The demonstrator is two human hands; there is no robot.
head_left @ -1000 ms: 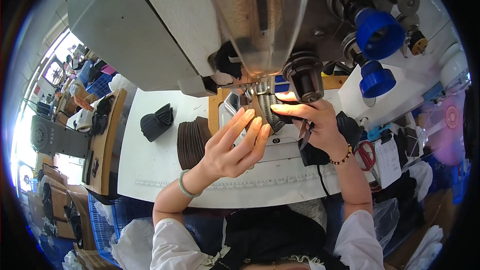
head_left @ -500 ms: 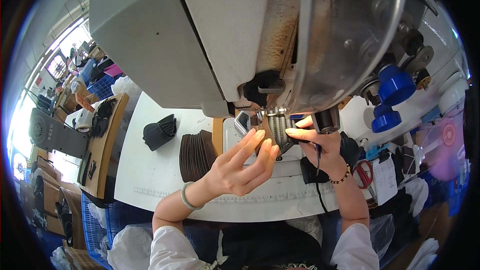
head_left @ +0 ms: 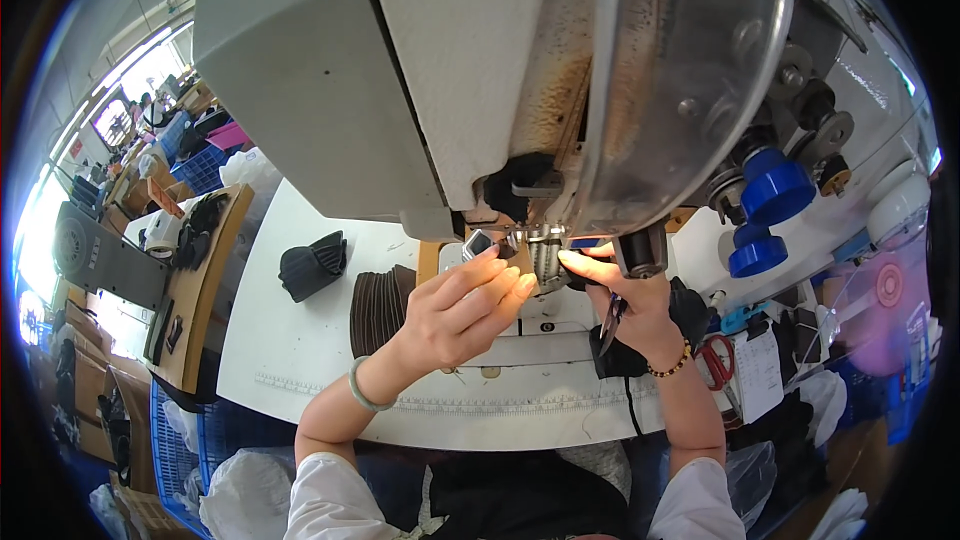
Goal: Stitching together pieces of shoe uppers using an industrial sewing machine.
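At the sewing machine [head_left: 430, 70], both my hands work close under the head, by the needle area. My left hand [head_left: 465, 312] has its fingers pinched at a small brown piece [head_left: 523, 258], mostly hidden by the fingertips. My right hand [head_left: 632, 305] keeps a pair of dark thread snips [head_left: 611, 322] in its curled fingers. Its index finger or thumb reaches to the ribbed metal part [head_left: 547, 258] beside the needle. Left of my left hand stands a stack of dark brown strips [head_left: 380, 312], and farther left lies a folded black bundle [head_left: 312, 267].
A printed ruler scale [head_left: 480, 400] runs along the near edge of the white table [head_left: 275, 340]. Red-handled scissors [head_left: 716, 362] and a paper sheet [head_left: 758, 375] lie at the right. Blue knobs [head_left: 778, 188] jut from the machine. A blue crate [head_left: 178, 450] stands lower left.
My left hand has drawn slightly nearer the needle area, and its fingers have come closer together. The snips in my right hand have turned and show more. The whole view has shifted a little.
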